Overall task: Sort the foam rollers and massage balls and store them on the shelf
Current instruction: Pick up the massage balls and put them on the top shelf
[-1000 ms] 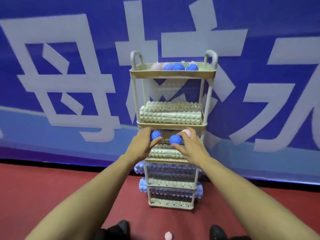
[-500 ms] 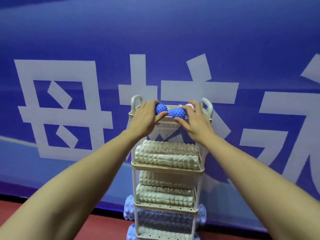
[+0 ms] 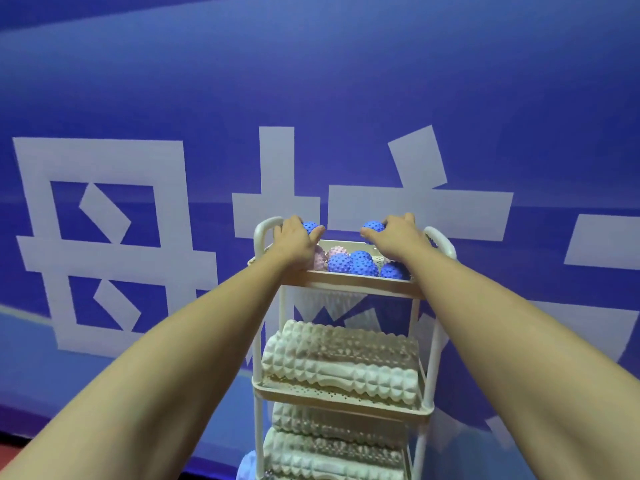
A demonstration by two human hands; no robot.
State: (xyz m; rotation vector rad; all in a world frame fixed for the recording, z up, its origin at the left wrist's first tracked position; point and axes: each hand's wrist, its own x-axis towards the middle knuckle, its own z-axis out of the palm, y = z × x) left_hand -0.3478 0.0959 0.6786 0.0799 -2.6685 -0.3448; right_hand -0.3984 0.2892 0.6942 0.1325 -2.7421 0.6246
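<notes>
A cream tiered shelf (image 3: 349, 282) stands against the blue wall. My left hand (image 3: 298, 242) grips a blue spiky massage ball (image 3: 309, 226) over the left side of the top tray. My right hand (image 3: 398, 237) grips another blue spiky ball (image 3: 374, 226) over the right side; the pink ball it carried earlier is hidden. Several blue balls (image 3: 360, 263) and pink balls (image 3: 337, 251) lie in the top tray. Cream ridged foam rollers (image 3: 341, 362) fill the second tier, and more rollers (image 3: 332, 441) lie on the third.
The blue wall (image 3: 311, 81) with large pale characters rises right behind the shelf. A pale blue roller end (image 3: 247, 465) sticks out at the shelf's lower left. A strip of red floor (image 3: 10, 452) shows at the bottom left.
Both hands rose from in front of the top tray to above it and spread apart, each still holding a ball. The view moved closer and higher, so the tray's contents show.
</notes>
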